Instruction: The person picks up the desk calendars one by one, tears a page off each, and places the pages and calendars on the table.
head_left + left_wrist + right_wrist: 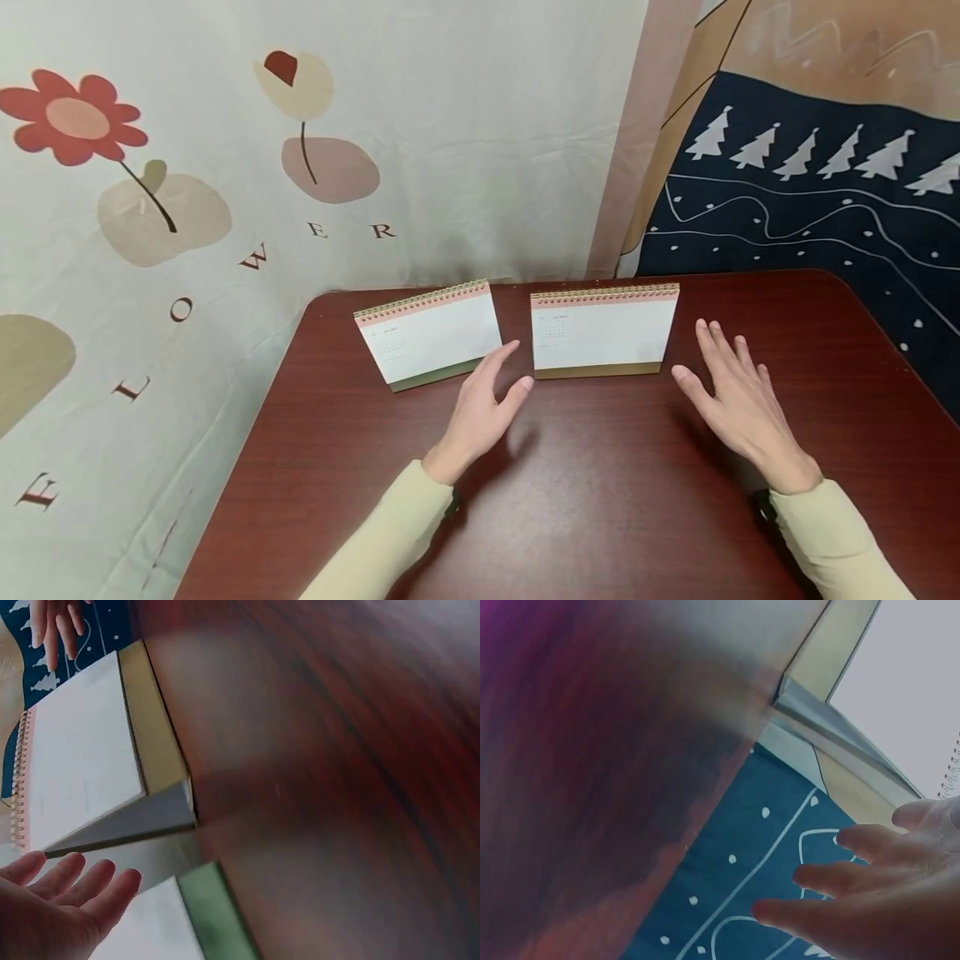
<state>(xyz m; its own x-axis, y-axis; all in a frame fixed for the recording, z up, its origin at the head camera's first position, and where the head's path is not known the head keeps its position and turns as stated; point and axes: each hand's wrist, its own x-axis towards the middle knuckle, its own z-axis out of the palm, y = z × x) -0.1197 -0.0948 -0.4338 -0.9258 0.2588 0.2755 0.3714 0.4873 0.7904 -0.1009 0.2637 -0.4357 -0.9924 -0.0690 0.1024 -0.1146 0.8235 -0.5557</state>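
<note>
Two spiral-bound desk calendars stand tent-like near the back of the table. The left calendar (431, 335), with a green base strip, is turned at an angle. The right calendar (603, 333) has a tan base strip and faces forward. Between the two, my left hand (480, 412) hovers with fingers extended, its fingertips over the left calendar's right edge in the head view. My right hand (738, 400) is held with spread fingers just right of the right calendar, apart from it. Neither hand holds anything.
The dark red wooden table (570, 492) has rounded back corners. Behind it hangs a pale cloth (480, 125) with printed flowers and letters. A dark blue cloth (795, 208) with white trees hangs at the right.
</note>
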